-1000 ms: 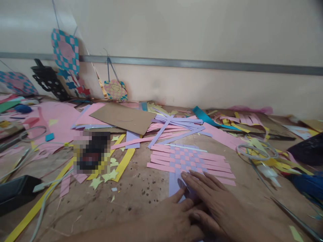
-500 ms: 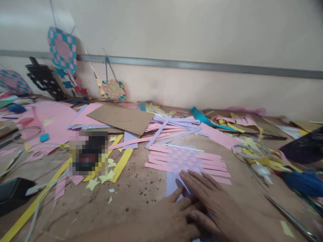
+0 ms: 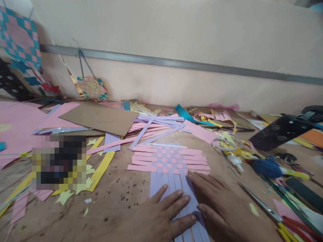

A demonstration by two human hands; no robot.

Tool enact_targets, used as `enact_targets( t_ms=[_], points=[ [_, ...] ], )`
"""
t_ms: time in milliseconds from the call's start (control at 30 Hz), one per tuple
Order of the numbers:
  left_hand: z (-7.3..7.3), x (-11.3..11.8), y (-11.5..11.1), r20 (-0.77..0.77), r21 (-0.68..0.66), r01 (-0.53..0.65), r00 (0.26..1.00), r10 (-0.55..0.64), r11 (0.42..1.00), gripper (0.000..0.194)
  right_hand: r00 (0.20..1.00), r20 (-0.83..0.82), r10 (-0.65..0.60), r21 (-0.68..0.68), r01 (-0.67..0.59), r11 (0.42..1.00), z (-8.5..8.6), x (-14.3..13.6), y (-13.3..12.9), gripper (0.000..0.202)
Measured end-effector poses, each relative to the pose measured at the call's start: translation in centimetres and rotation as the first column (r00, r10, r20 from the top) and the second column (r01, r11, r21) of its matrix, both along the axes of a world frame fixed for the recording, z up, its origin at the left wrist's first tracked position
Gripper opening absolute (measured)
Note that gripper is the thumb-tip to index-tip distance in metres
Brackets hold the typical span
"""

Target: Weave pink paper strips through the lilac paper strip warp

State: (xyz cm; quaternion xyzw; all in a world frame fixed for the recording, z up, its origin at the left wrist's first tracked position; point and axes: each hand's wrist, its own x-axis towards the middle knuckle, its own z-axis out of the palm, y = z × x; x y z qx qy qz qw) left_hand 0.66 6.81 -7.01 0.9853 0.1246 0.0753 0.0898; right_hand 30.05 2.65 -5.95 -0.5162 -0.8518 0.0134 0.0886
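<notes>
A woven paper mat [image 3: 168, 157] of pink and lavender strips lies flat on the brown work surface in front of me. Its long lavender strips [image 3: 174, 185] run toward me, side by side, while the pink ends stick out left and right. My left hand [image 3: 166, 210] rests over the lavender strips with its fingers spread. At the lower right edge of the weave, my right hand [image 3: 214, 198] lies on its side, fingers stretched out, the tips touching the mat's corner. Neither hand grips anything that I can see.
Scissors [image 3: 267, 208] with red and yellow handles lie right of my right hand. Beyond are a glue bottle [image 3: 236, 162], blue yarn [image 3: 266, 167] and a dark tumbler [image 3: 277, 131]. Loose lavender strips [image 3: 161, 119] and a cardboard piece [image 3: 101, 117] lie behind the mat. Paper stars [image 3: 64, 197] are at left.
My left hand has opened out from a bent, bunched pose and now spreads over the lavender strips. The right hand has shifted to the mat's right edge. The view has turned right.
</notes>
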Motion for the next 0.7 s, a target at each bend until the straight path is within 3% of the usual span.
enact_targets(
  t_ms=[267, 367, 567, 700],
  points=[
    [-1.5, -0.2, -0.2, 0.040, 0.080, 0.004, 0.999, -0.007, 0.997, 0.063, 0.997, 0.032, -0.077, -0.044, 0.078, 0.996, -0.1, -0.6, -0.4, 0.069],
    [-1.6, -0.3, -0.2, 0.025, 0.090, 0.005, 1.000, -0.008, 0.996, 0.058, 0.996, 0.017, -0.085, -0.034, 0.085, 0.996, -0.1, -0.8, -0.3, 0.067],
    [-0.2, -0.4, 0.1, -0.022, -0.052, 0.019, 1.000, -0.020, 0.998, 0.059, 0.993, -0.100, -0.062, 0.021, 0.064, 0.998, -0.1, 0.2, -0.4, 0.066],
    [1.2, -0.5, 0.2, -0.060, -0.194, 0.024, 0.998, -0.036, 0.981, 0.072, 0.959, -0.224, -0.174, -0.027, 0.172, 0.985, 1.2, 2.0, -1.6, 0.050]
  ],
)
